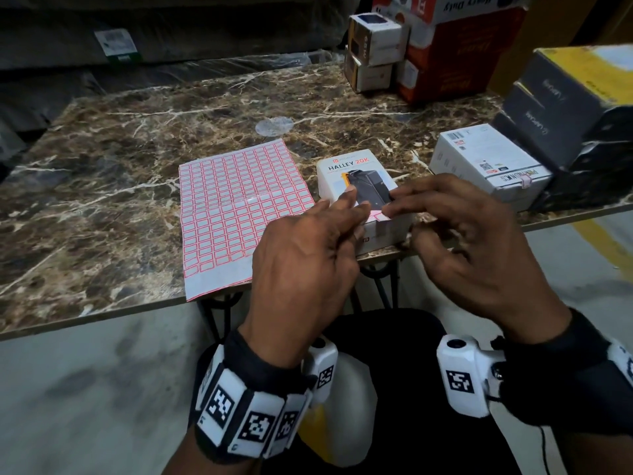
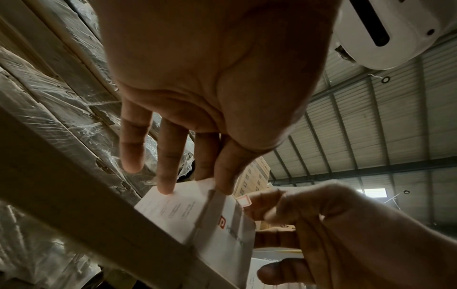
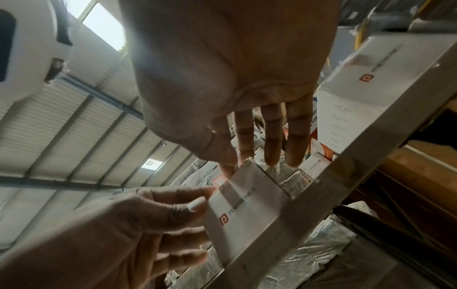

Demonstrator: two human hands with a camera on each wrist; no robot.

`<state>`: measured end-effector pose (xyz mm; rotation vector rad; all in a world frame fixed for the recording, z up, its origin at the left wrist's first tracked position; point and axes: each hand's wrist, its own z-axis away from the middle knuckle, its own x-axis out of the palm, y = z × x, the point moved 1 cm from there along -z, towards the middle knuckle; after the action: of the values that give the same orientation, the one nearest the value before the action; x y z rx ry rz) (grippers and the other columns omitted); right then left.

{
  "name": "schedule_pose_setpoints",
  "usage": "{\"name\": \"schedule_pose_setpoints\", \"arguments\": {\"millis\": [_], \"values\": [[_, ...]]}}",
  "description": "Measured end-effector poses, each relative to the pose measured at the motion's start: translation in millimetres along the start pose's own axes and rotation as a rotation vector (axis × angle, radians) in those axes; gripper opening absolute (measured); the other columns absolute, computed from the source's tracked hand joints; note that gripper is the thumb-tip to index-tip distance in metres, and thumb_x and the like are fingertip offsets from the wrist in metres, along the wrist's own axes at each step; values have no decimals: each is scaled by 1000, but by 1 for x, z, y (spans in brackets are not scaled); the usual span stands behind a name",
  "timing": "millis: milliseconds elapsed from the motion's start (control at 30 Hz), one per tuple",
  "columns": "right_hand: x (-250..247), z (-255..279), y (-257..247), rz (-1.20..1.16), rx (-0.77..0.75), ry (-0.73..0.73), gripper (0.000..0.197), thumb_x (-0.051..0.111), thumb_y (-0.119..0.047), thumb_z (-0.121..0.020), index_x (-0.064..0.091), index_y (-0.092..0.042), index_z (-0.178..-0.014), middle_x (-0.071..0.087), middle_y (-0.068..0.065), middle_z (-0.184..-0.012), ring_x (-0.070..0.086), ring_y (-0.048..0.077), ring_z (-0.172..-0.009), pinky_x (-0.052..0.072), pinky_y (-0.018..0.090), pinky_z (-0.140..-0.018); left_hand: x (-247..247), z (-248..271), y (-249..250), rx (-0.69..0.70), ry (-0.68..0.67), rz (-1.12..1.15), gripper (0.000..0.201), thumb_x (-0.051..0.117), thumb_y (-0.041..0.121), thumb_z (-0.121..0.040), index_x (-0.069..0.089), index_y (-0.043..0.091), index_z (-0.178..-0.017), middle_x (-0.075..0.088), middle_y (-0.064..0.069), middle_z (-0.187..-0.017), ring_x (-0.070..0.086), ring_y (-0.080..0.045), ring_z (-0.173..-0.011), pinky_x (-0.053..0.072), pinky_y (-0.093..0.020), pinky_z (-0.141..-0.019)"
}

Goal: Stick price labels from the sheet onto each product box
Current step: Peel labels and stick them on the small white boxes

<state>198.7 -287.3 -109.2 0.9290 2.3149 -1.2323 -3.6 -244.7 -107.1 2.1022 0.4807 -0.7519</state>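
Observation:
A white HALLEY 20K box [image 1: 352, 173] lies flat at the marble table's near edge. To its left is the sheet of red-bordered price labels [image 1: 236, 214]. One price label [image 1: 378, 217] sits at the box's near top edge, partly folded over it. My right hand [image 1: 390, 209] pinches this label [image 2: 243, 201] between thumb and index finger. My left hand [image 1: 352, 210] holds the box's near-left corner [image 2: 173, 207], with its fingertips on top and its thumb against the front face [image 3: 237, 213]. Both index tips meet at the label [image 3: 219, 180].
A white Portronics box [image 1: 489, 166] lies to the right, with stacked dark grey boxes [image 1: 561, 108] behind it. Small cartons [image 1: 376, 46] and a red carton [image 1: 462, 53] stand at the back right. The table's near edge [image 1: 102, 313] runs under my wrists.

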Motion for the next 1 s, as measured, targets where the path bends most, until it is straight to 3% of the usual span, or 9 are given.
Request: {"name": "schedule_pose_setpoints", "arguments": {"millis": [67, 133, 333, 400, 567, 700, 800, 933, 1000], "values": [[-1, -7, -2, -71, 69, 36, 15, 69, -16, -100, 81, -20, -108, 75, -8, -113, 71, 6, -109, 57, 20, -87, -1, 0, -1, 5, -17, 1, 34, 62, 26, -94, 77, 32, -123, 67, 12, -136, 61, -7, -130, 46, -20, -110], [2, -13, -3, -127, 110, 72, 10, 73, -25, -101, 82, -21, -103, 77, -9, -107, 73, 8, -103, 58, 21, -81, -2, 0, -1, 9, -27, -2, 35, 61, 24, -94, 76, 31, -125, 66, 11, -137, 59, -8, -132, 40, -14, -110], [10, -20, -2, -151, 149, 77, 7, 81, -36, -92, 83, -29, -94, 76, -11, -104, 72, 2, -101, 54, 10, -72, -3, 0, -1, 18, -54, -5, 37, 59, 25, -96, 75, 33, -128, 65, 10, -140, 59, -10, -133, 47, -24, -110], [9, -22, -1, -176, 157, 71, 6, 80, -37, -92, 82, -31, -91, 77, -13, -102, 73, 3, -102, 56, 14, -75, -3, 0, -2, 10, -52, 8, 37, 59, 26, -95, 75, 33, -128, 65, 12, -139, 58, -9, -134, 47, -26, -110], [3, -29, 9, -220, 241, 10, 11, 90, -31, -82, 84, -24, -88, 79, -9, -96, 76, 10, -96, 64, 41, -87, -4, -1, -4, 13, -37, 34, 36, 61, 28, -93, 76, 34, -126, 66, 14, -137, 57, -3, -132, 47, -26, -109], [2, -28, 12, -241, 239, -8, 12, 92, -29, -81, 84, -22, -86, 79, -9, -97, 75, 11, -103, 62, 46, -94, -4, -3, -4, -9, -67, 50, 38, 60, 32, -93, 75, 36, -127, 65, 16, -138, 56, -3, -134, 48, -30, -111], [2, -24, 14, -249, 230, -9, 12, 90, -33, -81, 85, -25, -88, 79, -9, -101, 74, 10, -109, 62, 42, -94, -4, -3, -5, -17, -75, 55, 38, 59, 33, -93, 74, 38, -127, 65, 17, -138, 56, -2, -134, 48, -30, -112], [9, -15, 16, -234, 187, 40, 18, 86, -37, -83, 85, -24, -96, 77, -6, -110, 73, 10, -111, 63, 28, -85, -5, -3, -5, -24, -78, 46, 37, 59, 34, -94, 73, 39, -128, 63, 20, -139, 55, -1, -135, 47, -29, -112], [14, -11, 16, -262, 163, 83, 19, 86, -33, -85, 85, -21, -99, 76, -3, -113, 72, 10, -112, 61, 21, -83, -5, -2, -4, -27, -80, 38, 37, 59, 33, -94, 74, 39, -128, 63, 18, -139, 54, -2, -136, 46, -34, -114]]}}
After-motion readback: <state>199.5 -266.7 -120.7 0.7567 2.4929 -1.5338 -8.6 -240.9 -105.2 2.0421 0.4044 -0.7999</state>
